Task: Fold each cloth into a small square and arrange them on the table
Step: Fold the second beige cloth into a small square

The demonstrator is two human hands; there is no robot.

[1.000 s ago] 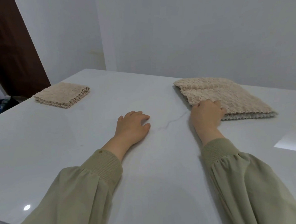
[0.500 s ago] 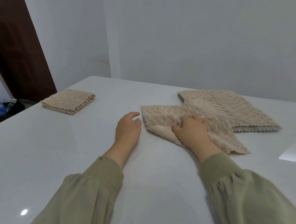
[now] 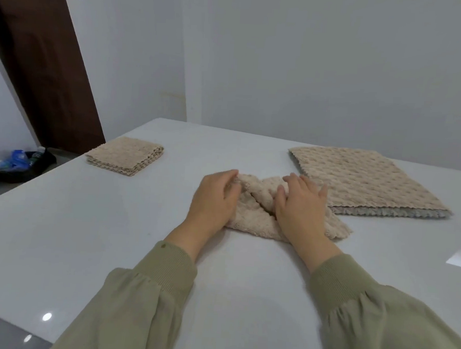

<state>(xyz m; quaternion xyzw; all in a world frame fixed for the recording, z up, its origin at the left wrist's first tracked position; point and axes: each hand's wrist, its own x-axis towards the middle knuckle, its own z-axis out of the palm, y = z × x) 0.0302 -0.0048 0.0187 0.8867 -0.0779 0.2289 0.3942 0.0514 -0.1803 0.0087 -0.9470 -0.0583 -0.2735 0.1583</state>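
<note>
A rumpled beige cloth [image 3: 254, 211] lies in the middle of the white table [image 3: 85, 233]. Both hands are on it. My left hand [image 3: 213, 197] covers its left part, with curled fingers gripping the upper edge. My right hand [image 3: 299, 205] lies on its right part, thumb tucked into a fold and fingers over the fabric. A beige cloth folded into a small square [image 3: 125, 155] sits at the far left. At the far right lies a flat stack of unfolded beige cloths [image 3: 364, 179], with a grey one showing along the bottom edge.
The table's left edge runs diagonally past the folded square. Beyond it, on the floor, are a dark bag and blue plastic items [image 3: 17, 161]. A dark brown door [image 3: 42, 55] stands at the left and grey walls are behind the table.
My right hand pulled one beige cloth off the stack toward the table's middle. My left hand moved from the bare table onto that cloth, which is now bunched between both hands.
</note>
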